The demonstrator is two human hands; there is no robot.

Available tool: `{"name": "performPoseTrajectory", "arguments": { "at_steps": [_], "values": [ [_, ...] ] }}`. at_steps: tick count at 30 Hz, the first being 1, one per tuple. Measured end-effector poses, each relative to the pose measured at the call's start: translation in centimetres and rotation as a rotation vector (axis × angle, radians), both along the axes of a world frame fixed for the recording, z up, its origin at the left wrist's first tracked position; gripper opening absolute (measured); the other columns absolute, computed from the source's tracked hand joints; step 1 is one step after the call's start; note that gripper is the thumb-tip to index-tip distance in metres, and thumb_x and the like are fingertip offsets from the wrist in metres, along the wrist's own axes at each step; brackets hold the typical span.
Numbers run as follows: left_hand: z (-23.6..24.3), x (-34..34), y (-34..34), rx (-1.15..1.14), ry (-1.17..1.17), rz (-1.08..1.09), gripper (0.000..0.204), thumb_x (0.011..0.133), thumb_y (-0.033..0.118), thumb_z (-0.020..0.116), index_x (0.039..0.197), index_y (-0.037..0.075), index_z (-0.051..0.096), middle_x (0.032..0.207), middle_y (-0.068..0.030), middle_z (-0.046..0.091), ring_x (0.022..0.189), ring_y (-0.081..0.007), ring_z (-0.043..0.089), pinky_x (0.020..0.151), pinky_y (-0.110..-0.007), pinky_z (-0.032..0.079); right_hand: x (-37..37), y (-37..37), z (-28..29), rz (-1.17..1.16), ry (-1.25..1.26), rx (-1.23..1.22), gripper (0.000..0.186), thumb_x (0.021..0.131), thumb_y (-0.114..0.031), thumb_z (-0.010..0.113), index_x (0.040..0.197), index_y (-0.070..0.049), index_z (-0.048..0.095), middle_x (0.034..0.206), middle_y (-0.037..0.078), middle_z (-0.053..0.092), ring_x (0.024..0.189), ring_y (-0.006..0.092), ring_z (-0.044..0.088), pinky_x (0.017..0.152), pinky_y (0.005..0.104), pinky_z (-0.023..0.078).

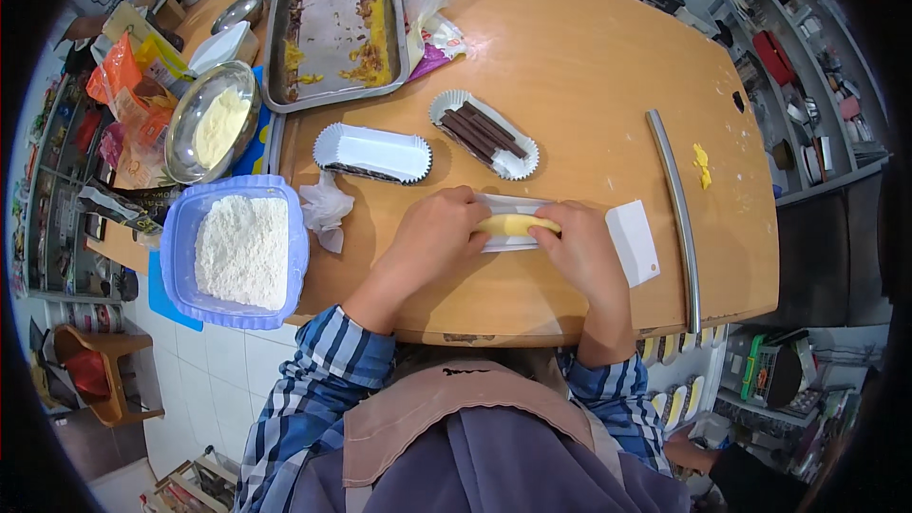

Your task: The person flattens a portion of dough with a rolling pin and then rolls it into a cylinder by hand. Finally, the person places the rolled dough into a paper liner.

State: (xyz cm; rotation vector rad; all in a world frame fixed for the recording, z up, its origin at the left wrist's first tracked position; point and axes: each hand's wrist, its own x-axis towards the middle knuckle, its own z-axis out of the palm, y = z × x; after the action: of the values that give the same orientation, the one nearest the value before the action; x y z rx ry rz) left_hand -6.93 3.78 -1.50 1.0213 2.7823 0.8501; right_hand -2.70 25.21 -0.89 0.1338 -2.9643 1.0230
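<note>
Between my two hands lies a small roll of pale yellow dough (pixel 518 225), over a white strip of card or paper (pixel 503 201) near the table's front edge. The fingers of my left hand (pixel 442 228) close on its left end. My right hand (pixel 581 245) grips the right end with thumb and fingers. Just beyond them, a fluted paper case (pixel 519 169) holds several dark chocolate sticks (pixel 480 131). Another fluted paper case (pixel 372 154), its white inside bare, sits to the left. A white card (pixel 634 242) lies right of my right hand.
A metal tube (pixel 676 218) and a yellow dough scrap (pixel 701 166) are on the right. At left stand a lilac tub of flour (pixel 179 252), a steel bowl of cream-coloured dough (pixel 176 147) and a smeared baking tray (pixel 275 62). Crumpled tissue (pixel 327 209) lies beside the tub. Other people's arms show at upper left and lower right.
</note>
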Motion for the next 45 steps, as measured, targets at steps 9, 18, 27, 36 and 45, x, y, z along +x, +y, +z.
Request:
{"name": "performPoseTrajectory", "arguments": {
  "at_steps": [9, 18, 27, 36, 45],
  "values": [
    [0.4, 0.6, 0.0, 0.001, 0.0, 0.019, 0.035, 0.072, 0.014, 0.077, 0.104, 0.005, 0.067, 0.101, -0.0117, 0.064, 0.091, -0.0314, 0.064, 0.077, -0.041, 0.053, 0.9, -0.5, 1.3, -0.035, -0.039, 0.105, 0.03, 0.075, -0.006, 0.072, 0.105, -0.001, 0.067, 0.102, 0.016, 0.066, 0.095, 0.0346, 0.063, 0.082, 0.0431, 0.052],
    [0.3, 0.9, 1.0, -0.013, 0.057, 0.024, 0.04, 0.068, 0.014, 0.078, 0.105, 0.004, 0.066, 0.107, -0.0103, 0.063, 0.098, -0.0294, 0.06, 0.079, -0.041, 0.053, -0.3, -1.3, -0.5, 0.175, 0.152, 0.084, 0.031, 0.067, 0.0, 0.075, 0.098, 0.0, 0.069, 0.098, 0.015, 0.066, 0.096, 0.0335, 0.059, 0.082, 0.0403, 0.049],
    [-0.9, 0.5, 1.8, 0.053, 0.134, -0.078, 0.03, 0.068, 0.014, 0.077, 0.095, 0.005, 0.068, 0.099, -0.0073, 0.066, 0.095, -0.0273, 0.06, 0.082, -0.04, 0.05, -0.1, -0.8, -1.3, 0.189, 0.238, 0.021, 0.024, 0.068, 0.0, 0.072, 0.092, -0.001, 0.07, 0.09, 0.012, 0.063, 0.09, 0.0324, 0.058, 0.079, 0.0405, 0.05],
    [-1.1, 0.4, 1.5, 0.026, 0.15, -0.073, 0.027, 0.069, 0.011, 0.076, 0.093, 0.003, 0.068, 0.099, -0.0103, 0.065, 0.093, -0.029, 0.061, 0.082, -0.042, 0.049, 0.5, 0.0, -0.1, 0.151, 0.14, 0.088, 0.031, 0.07, 0.003, 0.072, 0.101, 0.0, 0.069, 0.098, 0.015, 0.066, 0.095, 0.0335, 0.06, 0.081, 0.0394, 0.051],
    [-0.8, 0.6, 1.3, 0.181, 0.179, -0.111, 0.026, 0.069, 0.006, 0.074, 0.093, 0.003, 0.066, 0.099, -0.0095, 0.064, 0.091, -0.0286, 0.06, 0.082, -0.041, 0.049, 1.6, 1.1, 1.7, 0.032, 0.221, -0.015, 0.035, 0.075, 0.005, 0.066, 0.109, 0.0, 0.064, 0.098, 0.017, 0.067, 0.094, 0.0364, 0.061, 0.082, 0.0434, 0.05]
  ]
}}
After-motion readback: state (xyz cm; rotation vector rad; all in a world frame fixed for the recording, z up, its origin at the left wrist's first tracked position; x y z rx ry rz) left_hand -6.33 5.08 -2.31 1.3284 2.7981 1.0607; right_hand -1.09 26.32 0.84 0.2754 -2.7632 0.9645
